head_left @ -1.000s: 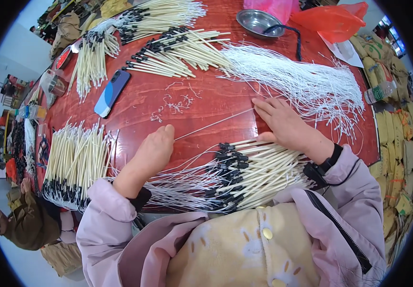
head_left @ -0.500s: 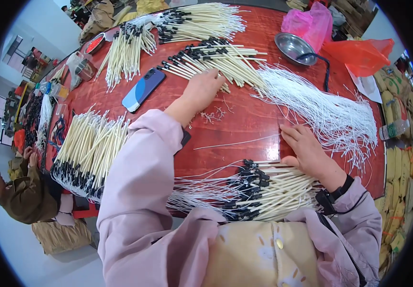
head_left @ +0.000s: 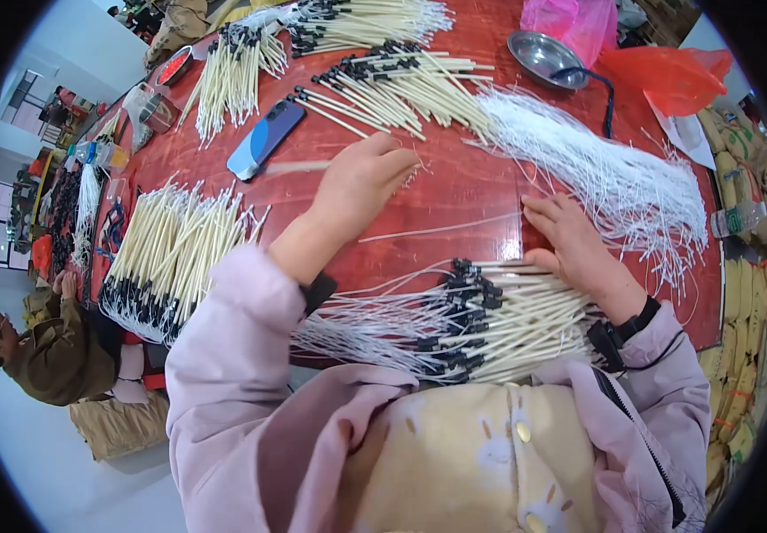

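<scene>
Left grip: the left hand [head_left: 361, 182] is curled nearly closed, fingertips pinched on one cream stick [head_left: 299, 166]; the stick is motion-blurred, so how firmly it is held cannot be told.
Right grip: the right hand [head_left: 579, 249] lies flat and spread, palm down, holding nothing; its fingertips press the red table [head_left: 472, 191] beside a single white wire [head_left: 437, 229].
Held stick, place: just off the left hand at nine o'clock, above the table, close to the blue phone [head_left: 265, 138].
Held stick, axis: long axis runs roughly three to nine o'clock, free end toward nine; which end carries the black cap cannot be told.
Near bundle: the black-capped stick pile [head_left: 499, 324] lies at the table's six o'clock edge, against the person's chest; caps point toward nine o'clock, cream shafts toward three, thin white leads trailing left.
Loose wires: a fan of white wire strands [head_left: 596, 173] sits at two o'clock from the right hand, touching its fingertips.
Far bundles: more capped sticks [head_left: 401, 84] at twelve o'clock; another stick heap [head_left: 174, 253] at nine o'clock.
Others: a steel bowl [head_left: 545, 58] and pink bag [head_left: 579, 22] at one o'clock; a person in a brown jacket [head_left: 46, 355] sits at eight o'clock.
Risk, held stick: likely to slip or swing wide, since only the fingertips hold one end.
Risk, near bundle: the pile overhangs the table edge; a sleeve dragging across it could tip sticks off or tangle the leads.
Risk, single wire: it could roll away if the flat hand lifts.
</scene>
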